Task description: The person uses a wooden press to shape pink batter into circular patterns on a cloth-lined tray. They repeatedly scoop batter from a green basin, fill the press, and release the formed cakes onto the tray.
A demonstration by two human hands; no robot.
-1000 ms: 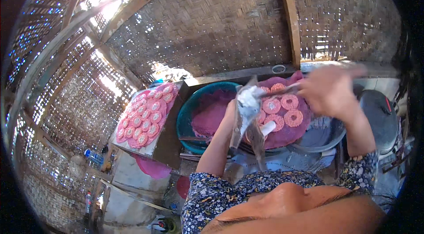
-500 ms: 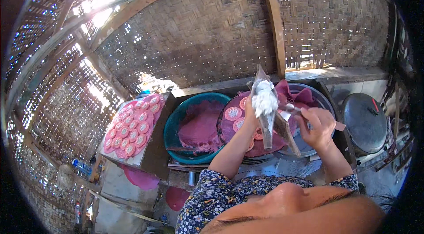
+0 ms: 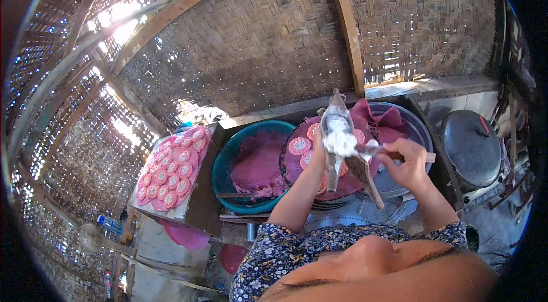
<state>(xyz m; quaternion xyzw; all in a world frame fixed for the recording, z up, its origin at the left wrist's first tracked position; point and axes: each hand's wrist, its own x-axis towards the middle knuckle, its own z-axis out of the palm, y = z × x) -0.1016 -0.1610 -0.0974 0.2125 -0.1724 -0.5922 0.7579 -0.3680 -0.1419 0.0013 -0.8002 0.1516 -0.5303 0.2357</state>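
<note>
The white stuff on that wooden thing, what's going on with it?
A person's left hand holds up a wooden piece carrying a white mass. The right hand grips a flat tool close to that mass. Beneath, pink rounds lie on a pink cloth, and more lie atop a box at left.

A: Background check, clock from view centre. Top?
B: 12: woven bamboo wall panel (image 3: 251, 45), pinholes of daylight. 1: wooden post (image 3: 346, 28), slight tilt. 2: second woven panel (image 3: 428, 28), right of the post.
A: Left?
B: 11: wooden beam (image 3: 185, 0), looks bowed. 10: bright daylight gap (image 3: 123, 21). 8: blue plastic bottle (image 3: 109, 224), tilted. Between 7 and 8: smaller bottle (image 3: 108, 284), upright, too small for detail.
A: Right?
B: 3: dark grey pot (image 3: 471, 156), lid on, red strip (image 3: 483, 125) by its handle.
</note>
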